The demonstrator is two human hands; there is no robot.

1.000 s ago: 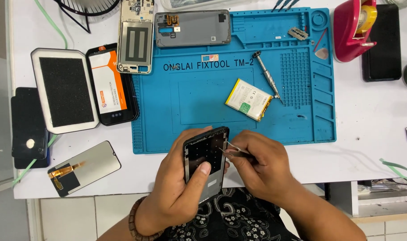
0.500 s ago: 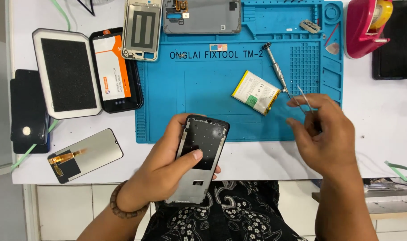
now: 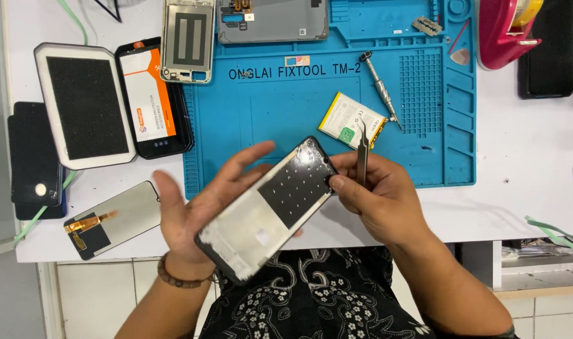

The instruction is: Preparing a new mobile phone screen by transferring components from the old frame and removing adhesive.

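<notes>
— While the left hand [image 3: 198, 207] lies open, palm up, what sits on it?

— A stripped phone frame [image 3: 270, 210], lying slantwise across the palm over the near edge of the table [image 3: 525, 169]. The fingers are spread apart, not curled round it; the frame just rests there.

— And the right hand [image 3: 377, 201]?

— Its grip is closed on the frame's upper end: thumb on the dark inner face, fingers behind. The same hand also keeps metal tweezers [image 3: 362, 154] tucked between the fingers, tips pointing up and away from the person.

— What lies beyond?

— A blue repair mat [image 3: 286, 113]. On it, just past the tweezers, a flat battery [image 3: 348, 119] with a yellow edge, and beside that a small screwdriver [image 3: 379, 88] lying at a slant. A grey back cover [image 3: 274, 22] sits at the mat's far edge, and a silver inner frame [image 3: 187, 41] overlaps its left corner.

— Left of the mat?

— A phone with an orange-and-white sheet [image 3: 151, 97], a white-rimmed pad [image 3: 82, 107], and nearer, a loose screen panel [image 3: 113, 220] with an orange flex cable.
</notes>
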